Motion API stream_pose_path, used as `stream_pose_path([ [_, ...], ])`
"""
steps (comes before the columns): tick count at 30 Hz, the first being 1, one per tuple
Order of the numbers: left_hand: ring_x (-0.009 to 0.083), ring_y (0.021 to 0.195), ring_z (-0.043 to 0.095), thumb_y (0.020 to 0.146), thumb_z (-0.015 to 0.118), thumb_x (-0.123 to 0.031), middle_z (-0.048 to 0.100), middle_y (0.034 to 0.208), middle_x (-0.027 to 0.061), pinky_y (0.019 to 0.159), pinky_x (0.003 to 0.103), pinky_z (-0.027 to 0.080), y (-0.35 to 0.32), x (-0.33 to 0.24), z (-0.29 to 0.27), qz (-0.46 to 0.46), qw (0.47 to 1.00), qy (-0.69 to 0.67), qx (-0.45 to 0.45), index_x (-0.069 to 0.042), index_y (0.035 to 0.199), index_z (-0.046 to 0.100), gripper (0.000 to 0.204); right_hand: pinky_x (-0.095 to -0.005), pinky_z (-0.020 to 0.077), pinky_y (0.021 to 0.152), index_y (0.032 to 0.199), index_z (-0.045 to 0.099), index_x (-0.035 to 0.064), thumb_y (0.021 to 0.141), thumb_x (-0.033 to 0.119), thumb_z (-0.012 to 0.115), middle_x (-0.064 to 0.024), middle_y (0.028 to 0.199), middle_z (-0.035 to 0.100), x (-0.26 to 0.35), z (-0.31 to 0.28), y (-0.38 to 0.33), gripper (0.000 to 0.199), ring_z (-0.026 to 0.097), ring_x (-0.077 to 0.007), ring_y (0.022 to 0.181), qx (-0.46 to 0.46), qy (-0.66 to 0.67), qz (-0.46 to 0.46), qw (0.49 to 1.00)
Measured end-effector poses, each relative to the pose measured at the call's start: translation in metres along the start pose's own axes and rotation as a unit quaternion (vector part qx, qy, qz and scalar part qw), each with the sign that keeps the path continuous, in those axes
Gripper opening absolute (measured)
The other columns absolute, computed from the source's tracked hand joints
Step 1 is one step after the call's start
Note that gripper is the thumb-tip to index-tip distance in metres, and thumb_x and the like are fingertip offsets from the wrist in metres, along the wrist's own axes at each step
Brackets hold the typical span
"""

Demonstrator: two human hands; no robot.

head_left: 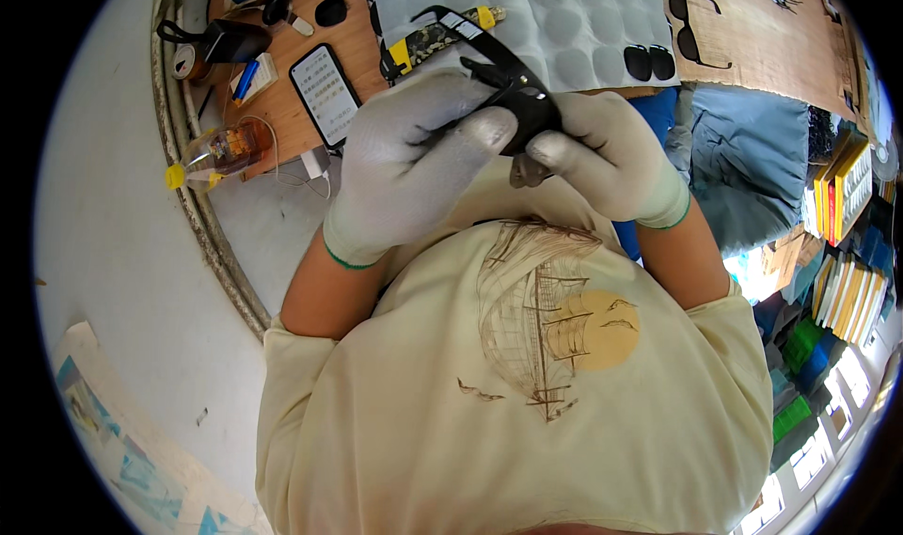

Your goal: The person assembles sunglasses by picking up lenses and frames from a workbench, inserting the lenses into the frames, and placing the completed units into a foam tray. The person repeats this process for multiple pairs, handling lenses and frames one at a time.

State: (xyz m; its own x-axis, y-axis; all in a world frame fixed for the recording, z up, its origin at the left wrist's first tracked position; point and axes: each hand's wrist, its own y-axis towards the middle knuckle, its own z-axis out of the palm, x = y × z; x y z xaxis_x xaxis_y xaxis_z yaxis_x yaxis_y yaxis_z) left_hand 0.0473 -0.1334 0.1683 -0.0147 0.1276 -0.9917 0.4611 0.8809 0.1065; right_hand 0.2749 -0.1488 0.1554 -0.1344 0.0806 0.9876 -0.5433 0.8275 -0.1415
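Note:
Both my hands wear white gloves and meet close to my chest. My left hand (409,154) and my right hand (611,154) together grip a black sunglasses frame (513,84), whose temple arm sticks up and away over the grey padded mat (564,18). A dark lens piece (529,170) hangs below my right thumb. A camouflage-patterned folding knife with yellow ends (437,37) lies on the mat just beyond my left hand.
A phone with a lit screen (324,88) lies on the wooden table (292,112), beside loose dark lenses (649,62), finished sunglasses (696,27), a bottle with a yellow cap (212,154) and a tape roll (188,62). Stacked coloured boxes (842,243) stand at right.

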Motion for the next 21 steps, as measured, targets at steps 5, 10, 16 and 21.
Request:
stream_pose_path([
  [5, 0.0098, 0.086, 0.059, 0.102, 0.058, -0.020, 0.066, 0.097, 0.0045, 0.080, 0.025, 0.049, 0.005, 0.007, 0.010, -0.042, 0.998, -0.048, -0.019, 0.005, 0.116, 0.064, 0.029, -0.0265, 0.0526, 0.066, 0.104, 0.063, -0.0060, 0.098, 0.011, 0.056, -0.0084, 0.075, 0.069, 0.004, 0.015, 0.000, 0.020, 0.065, -0.0118, 0.070, -0.141, 0.066, 0.020, 0.988],
  [10, 0.0193, 0.073, 0.065, 0.095, 0.061, -0.009, 0.063, 0.084, 0.0131, 0.068, 0.031, 0.053, 0.007, 0.014, 0.015, -0.008, 0.998, 0.014, -0.063, 0.005, 0.096, 0.061, 0.014, -0.0260, 0.0531, 0.063, 0.106, 0.063, -0.0059, 0.097, 0.012, 0.061, -0.0083, 0.076, 0.070, 0.010, 0.028, 0.005, 0.020, 0.068, -0.0118, 0.068, -0.229, 0.032, 0.018, 0.973],
  [16, 0.0231, 0.072, 0.066, 0.092, 0.065, -0.011, 0.064, 0.078, 0.0150, 0.065, 0.035, 0.053, 0.006, 0.015, 0.013, -0.004, 0.994, 0.090, -0.063, 0.005, 0.091, 0.063, 0.017, -0.0283, 0.0512, 0.056, 0.098, 0.061, -0.0043, 0.093, 0.017, 0.068, -0.0105, 0.068, 0.069, 0.015, 0.034, 0.003, 0.023, 0.068, -0.0175, 0.060, -0.270, -0.132, -0.007, 0.954],
  [21, 0.0249, 0.079, 0.067, 0.090, 0.066, -0.013, 0.066, 0.083, 0.0153, 0.070, 0.036, 0.054, 0.001, 0.015, 0.016, -0.013, 0.995, 0.078, -0.067, 0.004, 0.093, 0.065, 0.018, -0.0293, 0.0488, 0.053, 0.097, 0.060, -0.0045, 0.092, 0.017, 0.068, -0.0104, 0.065, 0.066, 0.024, 0.027, -0.001, 0.023, 0.065, -0.0182, 0.056, -0.219, -0.187, 0.001, 0.958],
])
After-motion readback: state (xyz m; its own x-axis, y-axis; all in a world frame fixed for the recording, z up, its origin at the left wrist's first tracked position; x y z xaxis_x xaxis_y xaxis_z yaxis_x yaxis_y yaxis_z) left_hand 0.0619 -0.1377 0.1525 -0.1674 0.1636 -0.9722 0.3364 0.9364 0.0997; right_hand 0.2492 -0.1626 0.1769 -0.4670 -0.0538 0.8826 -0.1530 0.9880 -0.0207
